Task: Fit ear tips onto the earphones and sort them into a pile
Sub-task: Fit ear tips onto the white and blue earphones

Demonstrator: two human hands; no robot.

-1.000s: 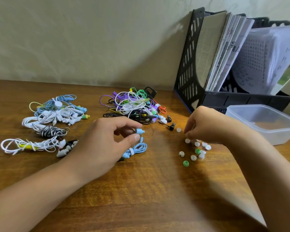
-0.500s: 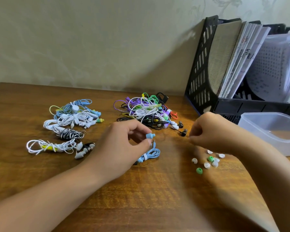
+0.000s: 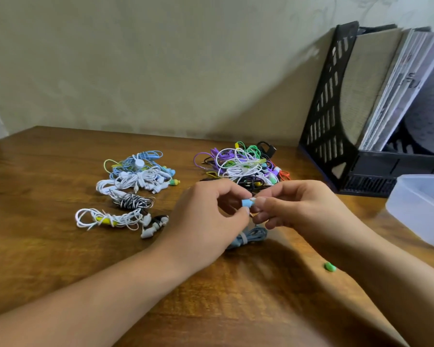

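While both hands meet over the wooden bench [image 3: 60,266], the step in hand looks like the fitting itself: pushing an ear tip onto a bare earbud.

Beyond the fingers, at the wall, stands a black file rack [image 3: 336,136] full of papers, and off past the right hand sits a clear plastic tub [image 3: 416,211]. Just behind the fingertips lies the tangled heap of mixed coloured earphones [image 3: 241,164]; well out beyond the left hand's knuckles lies the tidier pile of bundled earphones [image 3: 135,176], judged to be the finished ones.

The left hand [image 3: 206,221] has thumb and forefinger curled in a pinch on the blue earbud [image 3: 246,202], whose coiled blue cord [image 3: 248,237] hangs down below the fingers to the bench. The right hand [image 3: 296,209] is curled too, its thumb and forefinger pinching a small white ear tip [image 3: 253,199] that touches the earbud's end; whether it is seated yet is too small to tell. A loose green ear tip [image 3: 330,266] lies on the bench nearer the body, beside the right forearm.

Next, the tip probably needs a straight push, perhaps with a slight twist, while the left pinch holds firm; a skewed push could make the soft tip fold or pop away.
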